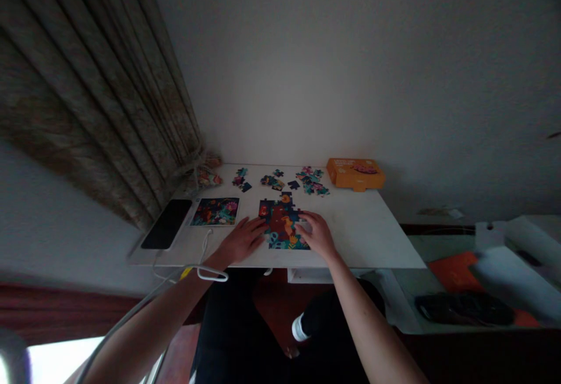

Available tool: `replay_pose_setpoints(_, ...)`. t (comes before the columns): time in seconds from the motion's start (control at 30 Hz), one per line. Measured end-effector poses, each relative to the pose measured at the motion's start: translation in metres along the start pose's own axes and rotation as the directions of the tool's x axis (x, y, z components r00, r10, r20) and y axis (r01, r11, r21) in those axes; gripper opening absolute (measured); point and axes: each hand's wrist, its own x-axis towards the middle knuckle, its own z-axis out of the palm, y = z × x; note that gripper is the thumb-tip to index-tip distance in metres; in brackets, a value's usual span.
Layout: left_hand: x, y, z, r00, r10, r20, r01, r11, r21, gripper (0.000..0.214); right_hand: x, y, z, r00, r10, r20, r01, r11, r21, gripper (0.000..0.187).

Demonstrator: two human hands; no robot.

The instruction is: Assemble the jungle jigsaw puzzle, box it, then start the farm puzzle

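Note:
A partly joined jigsaw puzzle [279, 220] lies on the white table, dark with reddish-brown, orange and teal parts. My left hand [244, 241] rests flat at its left edge, fingers stretched out and fingertips touching it. On the opposite side, my right hand [321, 237] has thumb and index finger apart at the puzzle's right edge. I see no loose piece between them. A single dark puzzle piece [293, 185] lies just beyond the joined part. Left of the puzzle is a reference picture card [215, 211] with a colourful printed scene.
Loose puzzle pieces lie in groups at the back left [239, 180], middle [272, 182] and right [312, 181]. An orange box [356, 174] stands at the back right. A black phone [167, 224] and a white cable [213, 273] are at the left. A glass shelf [409, 314] holds items at right.

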Motion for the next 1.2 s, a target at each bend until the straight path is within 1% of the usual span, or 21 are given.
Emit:
replay_pose_setpoints(0.1, -0.001, -0.001, 0.001, 1.000, -0.007, 0.000, 0.007, 1.000, 0.016, 0.043, 0.001, 0.001, 0.000, 1.000, 0.022, 0.002, -0.022, 1.000, 0.016, 0.028)
replay_pose_setpoints(0.23, 0.003, 0.001, -0.001, 1.000, -0.010, -0.018, 0.010, 1.000, 0.025, 0.040, 0.005, 0.002, 0.006, 1.000, 0.019, 0.015, -0.018, 0.998, -0.066, 0.025)
replay_pose_setpoints(0.37, 0.019, 0.018, 0.000, 0.998, -0.027, -0.064, 0.026, 1.000, -0.016, 0.048, 0.007, 0.002, 0.008, 1.000, 0.029, 0.002, -0.029, 0.995, -0.097, 0.027)
replay_pose_setpoints(0.47, 0.036, 0.035, 0.007, 0.998, 0.001, -0.067, -0.003, 1.000, -0.029, 0.057, 0.008, 0.005, 0.007, 0.998, 0.049, -0.046, -0.051, 0.998, -0.025, 0.026)
replay_pose_setpoints(0.57, 0.048, 0.045, 0.016, 0.999, 0.002, -0.043, -0.002, 1.000, -0.021, 0.061, 0.009, 0.010, 0.006, 0.987, 0.104, -0.122, -0.092, 0.991, 0.095, 0.025)
replay_pose_setpoints(0.67, 0.051, 0.046, 0.022, 0.999, -0.016, -0.044, 0.016, 1.000, -0.015, 0.063, 0.007, 0.012, 0.007, 0.979, 0.131, -0.155, -0.107, 0.982, 0.157, 0.024)
replay_pose_setpoints(0.83, 0.049, 0.046, 0.024, 0.998, -0.018, -0.053, 0.018, 1.000, -0.002, 0.059, 0.005, 0.016, 0.007, 0.981, 0.135, -0.143, -0.108, 0.977, 0.181, 0.020)
replay_pose_setpoints(0.93, 0.048, 0.047, 0.024, 0.998, -0.022, -0.051, 0.022, 1.000, -0.005, 0.057, 0.017, 0.031, 0.001, 0.980, 0.145, -0.134, -0.127, 0.983, 0.133, 0.019)
replay_pose_setpoints(1.0, 0.049, 0.047, 0.023, 0.998, -0.022, -0.064, 0.021, 1.000, -0.013, 0.054, 0.034, 0.045, -0.007, 0.973, 0.167, -0.160, -0.166, 0.986, 0.018, 0.021)
replay_pose_setpoints(1.1, 0.050, 0.047, 0.023, 0.996, -0.027, -0.090, 0.025, 0.999, -0.022, 0.048, 0.063, 0.069, -0.016, 0.936, 0.263, -0.236, -0.299, 0.945, -0.132, 0.034)
replay_pose_setpoints(1.13, 0.050, 0.047, 0.022, 0.995, -0.029, -0.098, 0.027, 0.999, -0.025, 0.047, 0.072, 0.076, -0.016, 0.916, 0.303, -0.263, -0.349, 0.925, -0.152, 0.040)
replay_pose_setpoints(1.2, 0.050, 0.047, 0.021, 0.993, -0.033, -0.112, 0.029, 0.999, -0.033, 0.045, 0.084, 0.086, -0.014, 0.888, 0.350, -0.297, -0.410, 0.896, -0.171, 0.048)
